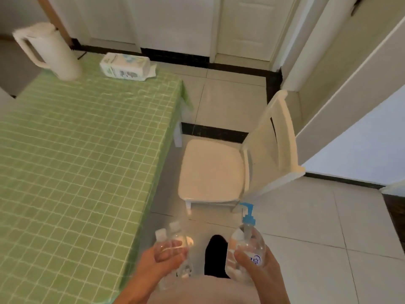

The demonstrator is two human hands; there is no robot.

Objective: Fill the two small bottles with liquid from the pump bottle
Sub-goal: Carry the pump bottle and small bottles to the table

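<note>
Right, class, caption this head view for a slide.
Left hand holds two small bottles, right hand the pump bottle, beside a green-clothed table.

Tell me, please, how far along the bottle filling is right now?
Done: only gathering. In hand: the left hand grips the two small bottles, the right hand grips the pump bottle, beside the table. Left: the small bottles look empty, white caps on, so uncapping and all the pumping remain.
</note>
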